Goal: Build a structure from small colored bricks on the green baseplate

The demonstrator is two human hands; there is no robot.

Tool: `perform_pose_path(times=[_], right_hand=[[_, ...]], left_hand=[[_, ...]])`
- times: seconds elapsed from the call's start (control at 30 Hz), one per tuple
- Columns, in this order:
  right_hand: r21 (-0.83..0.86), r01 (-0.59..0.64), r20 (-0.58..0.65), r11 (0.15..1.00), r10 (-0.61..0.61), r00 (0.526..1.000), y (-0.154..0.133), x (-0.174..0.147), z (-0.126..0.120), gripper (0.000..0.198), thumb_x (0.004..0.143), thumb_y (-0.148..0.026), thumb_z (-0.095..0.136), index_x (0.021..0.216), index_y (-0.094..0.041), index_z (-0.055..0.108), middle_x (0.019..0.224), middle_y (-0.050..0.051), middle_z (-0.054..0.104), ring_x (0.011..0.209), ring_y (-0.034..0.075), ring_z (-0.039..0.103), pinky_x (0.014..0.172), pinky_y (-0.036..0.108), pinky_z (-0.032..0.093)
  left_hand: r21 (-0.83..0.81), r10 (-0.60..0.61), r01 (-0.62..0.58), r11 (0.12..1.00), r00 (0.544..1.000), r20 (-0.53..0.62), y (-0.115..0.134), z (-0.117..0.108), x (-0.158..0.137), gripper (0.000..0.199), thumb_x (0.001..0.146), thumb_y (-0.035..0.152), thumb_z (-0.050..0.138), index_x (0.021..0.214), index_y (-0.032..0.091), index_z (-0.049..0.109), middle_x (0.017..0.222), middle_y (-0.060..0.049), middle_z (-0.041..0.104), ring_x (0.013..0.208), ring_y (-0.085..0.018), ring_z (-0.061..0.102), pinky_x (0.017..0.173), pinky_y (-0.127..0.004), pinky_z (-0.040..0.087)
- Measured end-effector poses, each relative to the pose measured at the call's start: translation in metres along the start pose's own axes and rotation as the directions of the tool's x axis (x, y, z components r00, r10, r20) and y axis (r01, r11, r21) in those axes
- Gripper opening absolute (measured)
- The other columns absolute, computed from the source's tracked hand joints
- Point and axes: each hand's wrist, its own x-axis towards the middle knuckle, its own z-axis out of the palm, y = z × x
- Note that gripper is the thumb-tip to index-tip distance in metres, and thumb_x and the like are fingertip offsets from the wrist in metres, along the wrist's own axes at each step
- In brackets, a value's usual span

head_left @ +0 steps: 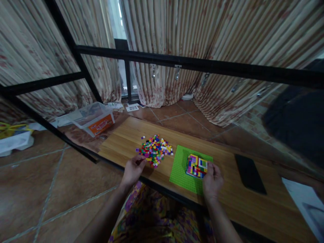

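Note:
A heap of small toy bricks (155, 148) in many colours lies on the wooden table. My left hand (133, 171) is at the heap's near left edge, thumb and forefinger pinched together; whatever sits between the tips is too small to make out. On a green studded baseplate (178, 173) stands a low block built from multicoloured bricks (196, 166), with a white square outline on its top. My right hand (213, 181) grips this block at its right side, fingers curled against it. The palm hides part of the baseplate's right edge.
A dark flat slab (250, 173) lies on the table (227, 195) to the right, with a white sheet (305, 202) beyond. A clear plastic bin (92, 116) with an orange label stands past the left end. A black metal frame bar (189, 62) crosses before the curtains.

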Motion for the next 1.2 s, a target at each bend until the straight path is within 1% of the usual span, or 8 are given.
perform_pose_path(times=[0.2, 0.43, 0.67, 0.87, 0.97, 1.03, 1.1, 1.2], right_hand=[[-0.02, 0.012, -0.001, 1.0, -0.012, 1.0, -0.009, -0.002, -0.003, 0.045, 0.083, -0.057, 0.05, 0.091, -0.016, 0.067, 0.085, 0.009, 0.069, 0.078, 0.022, 0.06, 0.073, 0.033, 0.045], [-0.002, 0.006, 0.0, 1.0, -0.006, 1.0, -0.004, -0.001, -0.002, 0.045, 0.082, -0.056, 0.051, 0.091, -0.014, 0.066, 0.085, 0.009, 0.068, 0.078, 0.021, 0.06, 0.073, 0.032, 0.046], [0.01, 0.01, 0.006, 1.0, -0.01, 1.0, -0.006, -0.002, -0.001, 0.045, 0.083, -0.056, 0.05, 0.093, -0.015, 0.066, 0.089, 0.009, 0.068, 0.082, 0.021, 0.06, 0.078, 0.033, 0.046], [0.026, 0.019, 0.003, 0.999, -0.019, 1.0, -0.006, -0.002, 0.0, 0.044, 0.084, -0.053, 0.05, 0.094, -0.014, 0.066, 0.09, 0.01, 0.068, 0.083, 0.021, 0.06, 0.079, 0.034, 0.046], [0.024, 0.02, 0.002, 1.0, -0.02, 1.0, -0.005, -0.002, 0.001, 0.044, 0.084, -0.053, 0.05, 0.094, -0.014, 0.066, 0.091, 0.01, 0.068, 0.085, 0.022, 0.061, 0.08, 0.034, 0.046], [0.026, 0.015, 0.003, 1.0, -0.015, 1.0, -0.004, -0.002, 0.001, 0.045, 0.084, -0.054, 0.049, 0.094, -0.014, 0.066, 0.091, 0.01, 0.068, 0.085, 0.022, 0.061, 0.08, 0.035, 0.046], [0.034, 0.012, 0.004, 0.999, -0.012, 1.0, -0.003, -0.002, 0.002, 0.045, 0.084, -0.054, 0.049, 0.095, -0.014, 0.066, 0.092, 0.011, 0.068, 0.085, 0.022, 0.061, 0.08, 0.035, 0.046], [0.028, 0.019, -0.008, 0.999, -0.019, 1.0, -0.002, -0.001, 0.002, 0.045, 0.084, -0.054, 0.048, 0.095, -0.014, 0.067, 0.094, 0.011, 0.069, 0.086, 0.022, 0.061, 0.081, 0.036, 0.046]], left_hand=[[0.245, 0.054, -0.066, 0.967, 0.997, 0.057, 0.002, 0.007, -0.003, 0.017, 0.08, 0.027, 0.058, 0.092, 0.021, 0.069, 0.091, -0.003, 0.071, 0.078, -0.017, 0.065, 0.075, -0.028, 0.05], [0.493, 0.114, -0.165, 0.854, 0.985, 0.132, 0.004, 0.008, 0.002, 0.026, 0.083, 0.015, 0.051, 0.102, 0.023, 0.067, 0.103, -0.004, 0.067, 0.084, -0.017, 0.065, 0.078, -0.027, 0.049], [0.565, 0.172, -0.245, 0.788, 0.968, 0.181, 0.006, 0.008, 0.005, 0.016, 0.086, 0.021, 0.052, 0.096, 0.021, 0.065, 0.104, -0.005, 0.063, 0.091, -0.019, 0.063, 0.084, -0.028, 0.046], [0.646, 0.127, -0.26, 0.718, 0.961, 0.246, 0.012, 0.007, 0.008, 0.011, 0.089, 0.026, 0.051, 0.088, 0.021, 0.061, 0.102, -0.006, 0.062, 0.087, -0.019, 0.063, 0.077, -0.028, 0.045], [0.672, 0.109, -0.258, 0.694, 0.96, 0.257, 0.015, 0.006, 0.008, 0.013, 0.089, 0.027, 0.05, 0.091, 0.02, 0.061, 0.102, -0.006, 0.063, 0.087, -0.02, 0.064, 0.074, -0.029, 0.045], [0.656, 0.112, -0.246, 0.713, 0.964, 0.239, 0.016, 0.005, 0.007, 0.013, 0.088, 0.026, 0.051, 0.094, 0.02, 0.061, 0.099, -0.006, 0.065, 0.086, -0.021, 0.064, 0.074, -0.029, 0.045], [0.583, 0.127, -0.223, 0.781, 0.971, 0.202, 0.018, 0.006, 0.006, 0.014, 0.087, 0.027, 0.052, 0.093, 0.019, 0.062, 0.093, -0.005, 0.066, 0.084, -0.02, 0.064, 0.074, -0.029, 0.046], [0.35, 0.133, -0.179, 0.92, 0.98, 0.15, 0.024, 0.017, 0.004, 0.021, 0.085, 0.031, 0.054, 0.098, 0.018, 0.064, 0.088, -0.004, 0.069, 0.074, -0.017, 0.063, 0.069, -0.028, 0.048]])
